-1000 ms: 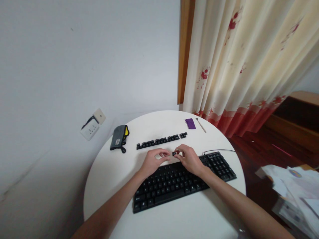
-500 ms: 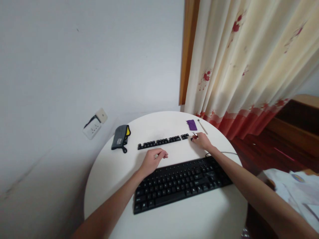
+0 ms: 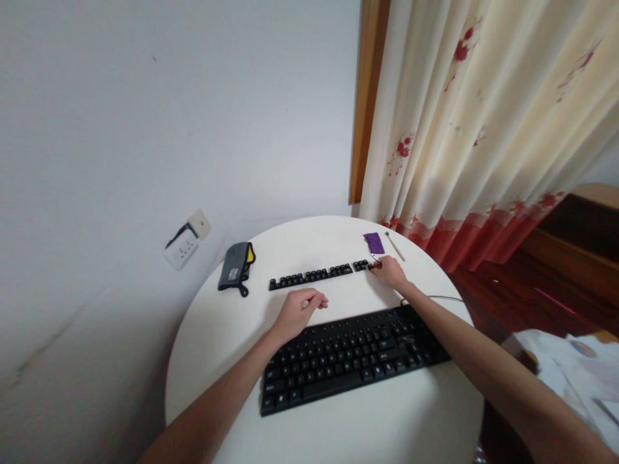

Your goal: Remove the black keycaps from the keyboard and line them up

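A black keyboard (image 3: 333, 370) lies across the round white table, its top row showing no keycaps. Beyond it, several loose black keycaps (image 3: 314, 275) form a line, with a small separate group (image 3: 360, 265) at the right end. My right hand (image 3: 389, 274) is closed there, fingertips on a black keycap (image 3: 371, 266) at the end of the line. A thin metal piece (image 3: 374, 257) sticks out from the same fingers. My left hand (image 3: 302, 309) rests closed just above the keyboard's back edge, a small pale thing (image 3: 305, 303) showing between its fingers.
On the left of the table lies a grey pouch (image 3: 235, 269) with a yellow inside. A purple cloth (image 3: 374, 243) and a thin brush (image 3: 395, 246) lie at the back right. The keyboard cable (image 3: 442, 298) runs off the right side.
My right hand has moved slightly back and left, bringing the keycap up to the end of the line. My left hand stays in place.
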Tool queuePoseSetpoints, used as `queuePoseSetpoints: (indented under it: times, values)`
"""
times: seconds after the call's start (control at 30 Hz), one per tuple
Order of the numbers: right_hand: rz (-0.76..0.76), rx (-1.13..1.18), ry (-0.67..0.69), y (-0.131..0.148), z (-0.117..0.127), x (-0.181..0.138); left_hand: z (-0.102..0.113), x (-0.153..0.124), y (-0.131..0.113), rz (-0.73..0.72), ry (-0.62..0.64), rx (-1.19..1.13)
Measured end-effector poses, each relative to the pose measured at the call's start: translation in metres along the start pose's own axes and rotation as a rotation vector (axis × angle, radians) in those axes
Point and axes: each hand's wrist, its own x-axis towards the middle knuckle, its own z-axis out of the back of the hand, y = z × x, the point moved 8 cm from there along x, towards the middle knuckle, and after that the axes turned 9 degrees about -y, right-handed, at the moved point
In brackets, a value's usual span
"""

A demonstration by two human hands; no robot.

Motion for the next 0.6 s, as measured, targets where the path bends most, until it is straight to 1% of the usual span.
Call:
queuePoseSetpoints:
  times: [0.47, 0.6]
  values:
    - [0.014, 0.004, 0.005, 0.0080, -0.0029, 0.0003, -0.0014, 0.0003, -0.0003, -0.003, 0.018, 0.013]
    - [0.016, 0.035, -0.007, 0.0105, -0.0003, -0.0013, -0.0013, 0.0002, 0.0003, -0.005, 0.018, 0.009]
